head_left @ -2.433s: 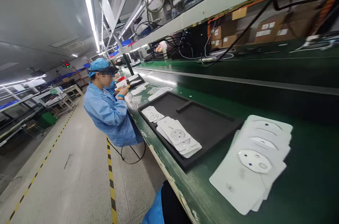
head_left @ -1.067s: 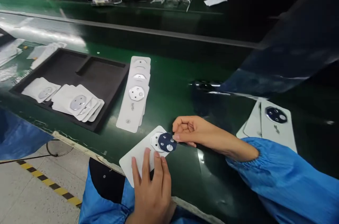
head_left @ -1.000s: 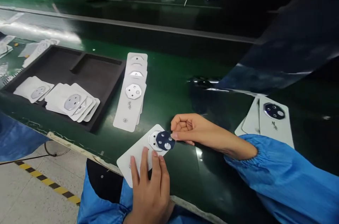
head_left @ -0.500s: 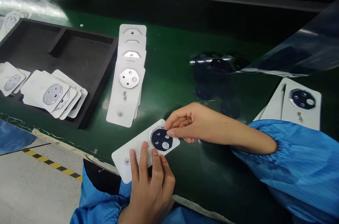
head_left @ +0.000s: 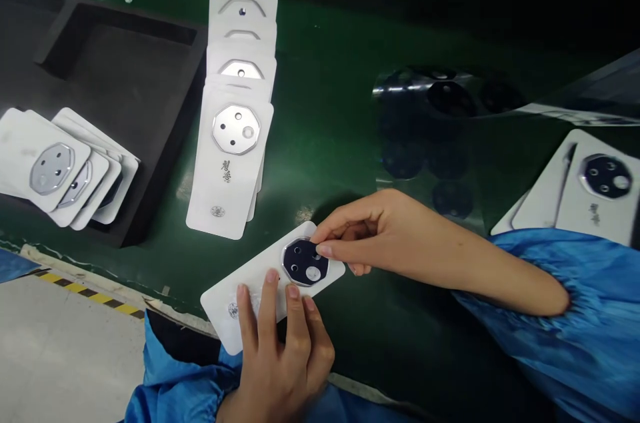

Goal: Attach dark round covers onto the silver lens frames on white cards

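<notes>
Head view: left hand (head_left: pixel 280 350) is pressing flat, fingers together, on the near half of a white cover (head_left: pixel 260 290) that is lying skewed on the green bench (head_left: pixel 325 110), its near corner sitting right at the bench edge. Right hand (head_left: pixel 370 236) is pinching thumb and forefinger on the rim of a dark lens disc (head_left: pixel 305 262), which is sitting in the cover's octagonal ring at the far end. Blue sleeve (head_left: pixel 565 316) is lying across the bench on the right.

A stack of covers (head_left: pixel 235 123) is lying fanned just beyond, well clear of both hands, one edge close to the black tray (head_left: pixel 125 56). More covers (head_left: pixel 55 170) are sitting fanned in the tray's near left compartment. Finished covers (head_left: pixel 590 203) with dark discs are lying at the right, partly under the sleeve. A clear film sheet (head_left: pixel 440 136) carrying dark discs is lying between them and the stack. Open green bench is showing between stack and film.
</notes>
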Tool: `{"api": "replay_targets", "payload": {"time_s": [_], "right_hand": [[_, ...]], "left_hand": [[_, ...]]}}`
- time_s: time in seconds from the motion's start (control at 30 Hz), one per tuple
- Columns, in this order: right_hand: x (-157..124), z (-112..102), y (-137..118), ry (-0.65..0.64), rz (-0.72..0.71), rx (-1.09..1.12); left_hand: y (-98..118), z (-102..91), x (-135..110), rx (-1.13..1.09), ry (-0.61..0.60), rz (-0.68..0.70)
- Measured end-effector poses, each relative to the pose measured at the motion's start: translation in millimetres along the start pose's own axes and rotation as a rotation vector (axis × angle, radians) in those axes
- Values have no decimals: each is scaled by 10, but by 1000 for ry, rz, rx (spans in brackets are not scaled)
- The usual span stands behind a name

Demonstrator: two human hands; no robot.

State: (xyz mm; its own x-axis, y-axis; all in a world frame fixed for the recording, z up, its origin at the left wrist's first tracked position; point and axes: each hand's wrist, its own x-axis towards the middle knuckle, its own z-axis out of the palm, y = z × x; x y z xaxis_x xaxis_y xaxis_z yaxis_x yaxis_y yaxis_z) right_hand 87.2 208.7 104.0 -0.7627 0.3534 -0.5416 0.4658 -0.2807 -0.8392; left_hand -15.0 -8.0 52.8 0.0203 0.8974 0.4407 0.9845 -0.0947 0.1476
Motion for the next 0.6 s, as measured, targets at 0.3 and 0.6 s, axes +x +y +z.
{"api": "replay_targets", "payload": {"time_s": [0.3,0.6], "right_hand": [[-20,-13,39,8,-28,10],[-23,-16,50,12,-43,-11]], "left_hand": [[25,19,9,-13,45,-43],[29,37,5,-20,51,-53]]}}
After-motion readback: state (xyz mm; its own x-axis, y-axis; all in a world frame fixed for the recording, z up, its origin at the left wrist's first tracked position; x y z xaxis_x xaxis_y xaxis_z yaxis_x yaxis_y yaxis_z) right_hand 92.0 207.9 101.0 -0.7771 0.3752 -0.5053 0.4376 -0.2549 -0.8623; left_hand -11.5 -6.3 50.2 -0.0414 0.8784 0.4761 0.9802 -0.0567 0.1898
